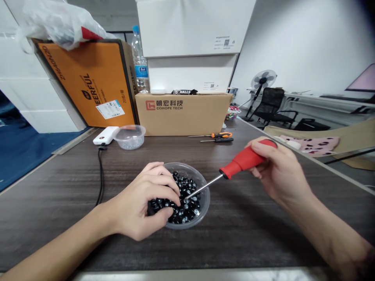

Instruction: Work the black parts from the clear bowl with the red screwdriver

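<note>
My left hand (pixel 149 201) curls over a clear plastic bowl (pixel 202 183) filled with small round black parts (pixel 187 195) with shiny metal centres. Its fingertips press among the parts, and whether they pinch one is hidden. My right hand (pixel 278 171) grips a red-handled screwdriver (pixel 243 160) above the bowl's right side. The thin steel shaft slants down over the rim, and its tip ends among the black parts beside my left fingers.
On the dark wood-grain table, a small clear bowl (pixel 129 137) and white power bank (pixel 105 135) with a black cable stand at the back. Two more screwdrivers (pixel 216 137) lie before a cardboard box (pixel 183 114). A water bottle (pixel 140 62) stands behind it.
</note>
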Demonstrator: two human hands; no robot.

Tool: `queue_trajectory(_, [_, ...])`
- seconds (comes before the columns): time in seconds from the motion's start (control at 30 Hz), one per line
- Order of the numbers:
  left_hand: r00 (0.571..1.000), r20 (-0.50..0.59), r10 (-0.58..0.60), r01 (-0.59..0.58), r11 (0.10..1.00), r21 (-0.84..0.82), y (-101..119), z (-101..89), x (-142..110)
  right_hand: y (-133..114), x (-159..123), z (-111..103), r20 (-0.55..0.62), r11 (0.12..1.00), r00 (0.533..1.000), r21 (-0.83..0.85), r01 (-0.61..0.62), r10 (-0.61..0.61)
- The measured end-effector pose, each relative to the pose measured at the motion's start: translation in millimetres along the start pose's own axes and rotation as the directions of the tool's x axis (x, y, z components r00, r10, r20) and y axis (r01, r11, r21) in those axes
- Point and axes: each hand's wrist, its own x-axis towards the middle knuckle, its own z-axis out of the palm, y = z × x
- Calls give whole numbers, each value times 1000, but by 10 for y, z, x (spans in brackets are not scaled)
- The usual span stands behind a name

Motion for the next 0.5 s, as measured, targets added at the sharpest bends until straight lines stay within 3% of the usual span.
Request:
queue_trajectory(0.37, [991, -126, -36, 26, 996, -85, -52, 85, 17, -9, 13, 3, -53, 998, 999, 67, 12, -8])
queue_trajectory(0.5, [960, -242, -142, 112, 984, -135, -86, 128, 9, -11, 40, -13, -107, 991, 993, 120, 58, -45])
